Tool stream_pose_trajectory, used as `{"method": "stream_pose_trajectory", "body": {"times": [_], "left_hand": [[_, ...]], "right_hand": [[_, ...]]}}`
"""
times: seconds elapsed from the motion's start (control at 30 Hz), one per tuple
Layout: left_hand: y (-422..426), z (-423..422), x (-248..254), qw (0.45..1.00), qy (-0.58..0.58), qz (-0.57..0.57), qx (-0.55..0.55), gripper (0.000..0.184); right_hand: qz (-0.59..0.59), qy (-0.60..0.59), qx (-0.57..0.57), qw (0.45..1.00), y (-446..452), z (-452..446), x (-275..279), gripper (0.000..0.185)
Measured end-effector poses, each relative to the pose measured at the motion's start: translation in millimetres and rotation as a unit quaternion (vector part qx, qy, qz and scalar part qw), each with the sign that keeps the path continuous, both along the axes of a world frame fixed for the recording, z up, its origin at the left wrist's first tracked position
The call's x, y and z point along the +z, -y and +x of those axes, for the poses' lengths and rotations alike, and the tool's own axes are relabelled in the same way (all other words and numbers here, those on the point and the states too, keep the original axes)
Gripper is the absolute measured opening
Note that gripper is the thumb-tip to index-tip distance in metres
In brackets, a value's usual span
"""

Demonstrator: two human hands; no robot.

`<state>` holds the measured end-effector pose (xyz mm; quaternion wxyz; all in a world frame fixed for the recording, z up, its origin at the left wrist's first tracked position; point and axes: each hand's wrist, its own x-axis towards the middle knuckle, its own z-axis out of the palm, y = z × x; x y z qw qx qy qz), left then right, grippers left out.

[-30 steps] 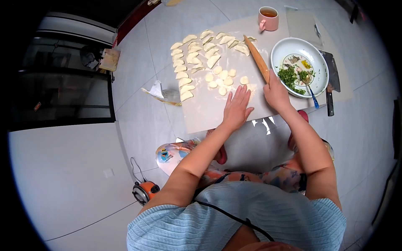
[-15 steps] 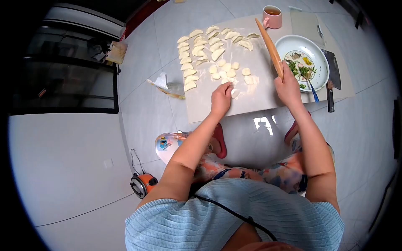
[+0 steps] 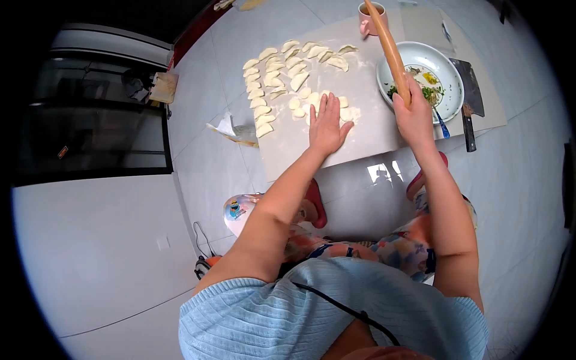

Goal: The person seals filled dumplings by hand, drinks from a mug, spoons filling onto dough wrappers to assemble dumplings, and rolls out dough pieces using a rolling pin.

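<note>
My left hand (image 3: 327, 128) lies palm down with fingers stretched over the small dough rounds (image 3: 294, 104) on the board (image 3: 366, 141), hiding some of them. A wooden rolling pin (image 3: 391, 54) is gripped at its lower end by my right hand (image 3: 414, 114); it slants up beside the white bowl (image 3: 457, 90) and its tip overlaps the pink mug (image 3: 365, 25). Greens and a blue-handled spoon (image 3: 442, 126) are in the bowl. Several folded dumplings (image 3: 298, 81) stand in rows on the left part of the board, beyond my left hand.
A cleaver (image 3: 469, 102) lies right of the bowl, its handle over the board's edge. A clear sheet (image 3: 425, 27) is at the far right of the board. On the floor left of the board sits a plastic bag (image 3: 240, 133). My knees are below the near edge.
My left hand went from flat to curled near the rounds, then flat again, farther left and forward. My right hand lifted the rolling pin away from the board, and it now reaches over the mug.
</note>
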<state>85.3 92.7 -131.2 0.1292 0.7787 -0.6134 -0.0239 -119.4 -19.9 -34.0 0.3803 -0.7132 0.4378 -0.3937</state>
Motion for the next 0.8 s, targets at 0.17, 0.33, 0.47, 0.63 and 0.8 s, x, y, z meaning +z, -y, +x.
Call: {"method": "stream_pose_trajectory", "body": {"times": [0.17, 0.33, 0.47, 0.63, 0.8], "left_hand": [[1.3, 13.9, -4.9, 0.999, 0.031, -0.008, -0.039, 0.079], [10.3, 20.7, -3.7, 1.0, -0.004, 0.02, 0.0, 0.073], [8.1, 51.3, 9.3, 0.942, -0.317, -0.11, 0.002, 0.062], [-20.9, 33.7, 35.0, 0.973, -0.2, -0.107, 0.054, 0.015], [-63.0, 21.5, 32.8, 0.988, -0.068, -0.069, -0.117, 0.015]], "right_hand": [[-0.002, 0.023, -0.012, 1.0, 7.0, 1.6, 4.7, 0.052], [0.028, 0.022, -0.002, 0.999, 7.1, 6.1, 20.9, 0.051], [0.028, 0.032, -0.005, 0.999, 3.8, 3.5, 19.1, 0.05], [0.017, 0.048, -0.011, 0.999, 9.3, -2.7, 9.7, 0.05], [0.076, 0.058, 0.003, 0.995, 14.1, -4.6, 13.4, 0.049]]}}
